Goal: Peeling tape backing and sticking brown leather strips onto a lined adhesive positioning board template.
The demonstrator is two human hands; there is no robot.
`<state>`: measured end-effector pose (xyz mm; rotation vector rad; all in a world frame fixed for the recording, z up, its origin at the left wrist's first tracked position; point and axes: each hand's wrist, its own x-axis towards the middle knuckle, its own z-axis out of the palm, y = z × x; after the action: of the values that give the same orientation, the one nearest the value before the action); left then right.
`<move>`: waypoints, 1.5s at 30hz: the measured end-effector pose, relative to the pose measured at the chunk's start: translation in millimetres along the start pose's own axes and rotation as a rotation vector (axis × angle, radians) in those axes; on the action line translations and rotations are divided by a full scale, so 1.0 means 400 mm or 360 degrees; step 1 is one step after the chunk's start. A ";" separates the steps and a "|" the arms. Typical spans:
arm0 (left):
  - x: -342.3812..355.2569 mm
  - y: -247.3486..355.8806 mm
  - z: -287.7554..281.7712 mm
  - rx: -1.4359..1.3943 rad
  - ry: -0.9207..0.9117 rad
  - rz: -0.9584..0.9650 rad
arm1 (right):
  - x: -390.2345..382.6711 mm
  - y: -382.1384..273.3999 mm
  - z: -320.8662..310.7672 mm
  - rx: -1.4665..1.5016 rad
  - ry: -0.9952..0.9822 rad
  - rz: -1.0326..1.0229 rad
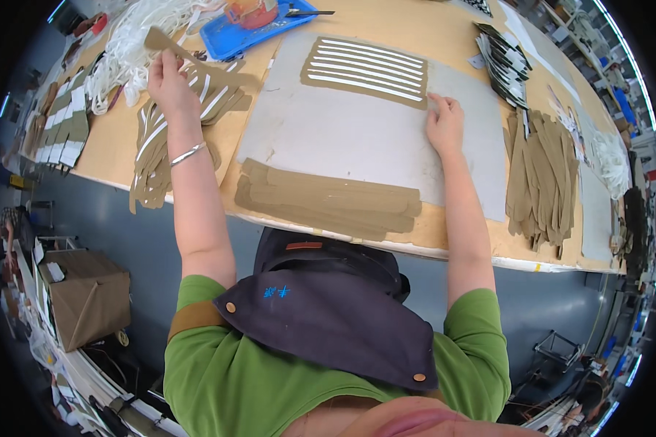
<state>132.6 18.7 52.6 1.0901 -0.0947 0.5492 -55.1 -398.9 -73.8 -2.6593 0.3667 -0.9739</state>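
Observation:
My left hand (pixel 169 84) is raised at the upper left, its fingers pinched on a brown strip (pixel 160 41) with a rounded end. Below it lies a loose heap of brown strips (pixel 153 156), some with white bands. My right hand (pixel 444 124) rests on the grey board (pixel 342 138), fingertips at the lower right corner of a block of overlapping brown strips (pixel 368 95) with several parallel white bands. That hand's fingers are bent and apart, with nothing visible between them. Nearer me, a flat row of plain brown strips (pixel 328 200) lies along the table's front edge.
A blue tray (pixel 226 47) with an orange-red container stands behind my left hand, beside tangled white tape (pixel 127 58). At the right are a pile of brown strips (pixel 539 182) and a stack of dark pieces (pixel 504 65). A brown box (pixel 91 298) stands lower left.

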 end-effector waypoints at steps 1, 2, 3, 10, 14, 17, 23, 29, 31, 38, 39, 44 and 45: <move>-0.025 0.023 0.009 0.0130 -0.0167 0.0212 | 0.006 -0.019 -0.006 0.0036 0.0087 -0.0045; -0.059 0.037 0.021 0.0262 -0.0337 0.0420 | 0.012 -0.037 -0.016 0.0070 0.0176 -0.0087; -0.110 0.046 0.034 0.0500 -0.0498 0.0509 | 0.027 -0.090 -0.043 0.0513 -0.0038 0.0142; -0.481 -0.026 0.110 0.1043 -0.1622 0.0731 | -0.008 -0.342 -0.167 0.1566 -0.0953 0.0746; -0.482 -0.049 0.043 0.1358 -0.1890 0.0655 | -0.088 -0.204 -0.204 0.1087 -0.0934 0.0726; -0.414 -0.042 -0.020 0.1738 -0.1995 0.0510 | -0.160 -0.128 -0.279 0.0626 -0.0934 0.0691; -0.360 -0.077 -0.005 0.1612 -0.2117 0.0316 | -0.107 -0.239 -0.246 0.0441 -0.0732 -0.0067; -0.314 -0.046 0.064 0.1763 -0.2430 -0.0218 | -0.054 -0.407 -0.068 0.0750 -0.0917 -0.0337; -0.294 -0.076 0.054 0.1663 -0.2340 -0.0150 | -0.033 -0.403 -0.014 0.0668 -0.0983 -0.0315; -0.263 -0.159 0.031 0.1305 -0.2219 0.0040 | -0.017 -0.399 0.025 0.0585 -0.1001 -0.0251; -0.264 -0.160 0.032 0.1262 -0.2228 0.0049 | -0.019 -0.398 0.023 0.0605 -0.0989 -0.0239; -0.262 -0.160 0.026 0.1297 -0.2202 0.0097 | -0.029 -0.379 0.029 0.0719 -0.0910 -0.0261; -0.263 -0.163 0.021 0.1291 -0.2182 0.0124 | -0.032 -0.379 0.026 0.0750 -0.0897 -0.0261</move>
<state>73.8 -50.8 -31.9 2.1047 -1.1882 -0.2331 -36.7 -252.3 -35.9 -2.3995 -0.1877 -0.2613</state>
